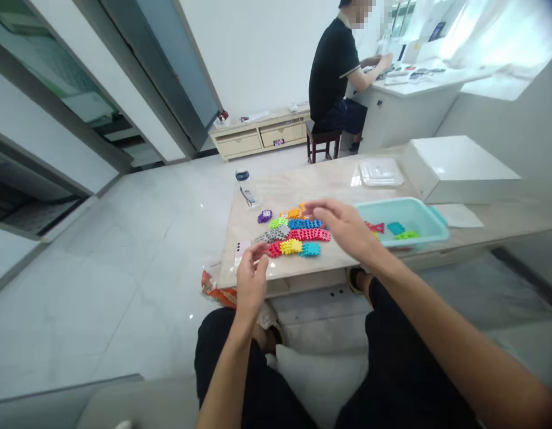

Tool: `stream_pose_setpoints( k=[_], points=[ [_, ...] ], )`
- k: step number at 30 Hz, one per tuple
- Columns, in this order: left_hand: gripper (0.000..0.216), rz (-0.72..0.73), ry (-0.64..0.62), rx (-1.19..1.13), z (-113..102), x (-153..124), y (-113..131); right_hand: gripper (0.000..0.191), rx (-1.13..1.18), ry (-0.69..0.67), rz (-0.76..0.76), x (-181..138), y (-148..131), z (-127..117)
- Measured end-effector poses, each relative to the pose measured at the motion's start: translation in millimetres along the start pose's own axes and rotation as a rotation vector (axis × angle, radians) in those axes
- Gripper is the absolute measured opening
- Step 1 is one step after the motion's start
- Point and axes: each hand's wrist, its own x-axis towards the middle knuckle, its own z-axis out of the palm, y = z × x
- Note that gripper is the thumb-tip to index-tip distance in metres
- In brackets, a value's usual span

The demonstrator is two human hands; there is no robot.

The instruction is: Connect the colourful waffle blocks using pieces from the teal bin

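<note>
Rows of toothed interlocking toy blocks lie sorted by colour on the table [332,182]. My right hand [341,223] is over the right ends of the orange blocks [294,213] and blue blocks [305,224], fingers stretched out and nothing visible in them. At the near left end of the rows, my left hand [253,273] is beside the red blocks [275,249], thumb and fingers apart. Yellow blocks [291,246] and teal blocks [310,249] continue that front row. Behind it lie a longer red row [309,235], grey blocks [271,233], green blocks [278,223] and purple blocks [264,215].
A light teal bin [399,208] with a few loose blocks stands right of my right hand. Behind it are a clear plastic container [381,172] and a white box [464,158]. A bottle [246,187] stands at the far left. Another person [332,71] sits at a desk beyond.
</note>
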Motion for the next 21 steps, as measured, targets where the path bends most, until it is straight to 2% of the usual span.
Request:
stream_pose_setpoints(
  k=[3, 6, 9, 12, 17, 19, 21],
  points=[
    [0.028, -0.047, -0.027, 0.193, 8, 64, -49, 0.029, -0.243, -0.242, 0.017, 26, 52, 33],
    [0.027, 0.039, -0.096, 0.391, 16, 118, -66, 0.027, -0.624, -0.337, -0.072, 26, 86, 50],
    [0.027, 0.128, -0.195, 0.636, 23, 148, -76, 0.030, -0.770, -0.367, -0.062, 18, 106, 52],
    [0.029, 0.152, -0.224, 0.810, 27, 149, -90, 0.034, -0.777, -0.379, 0.002, 10, 116, 58],
    [0.031, 0.110, -0.287, 0.964, 19, 115, -101, 0.035, -0.855, -0.417, 0.024, 7, 131, 82],
    [0.030, 0.061, -0.338, 0.969, 11, 109, -98, 0.035, -0.877, -0.412, 0.020, 19, 137, 93],
    [0.030, 0.023, -0.354, 0.987, 1, 109, -94, 0.035, -0.906, -0.391, 0.000, 44, 142, 107]
  ],
)
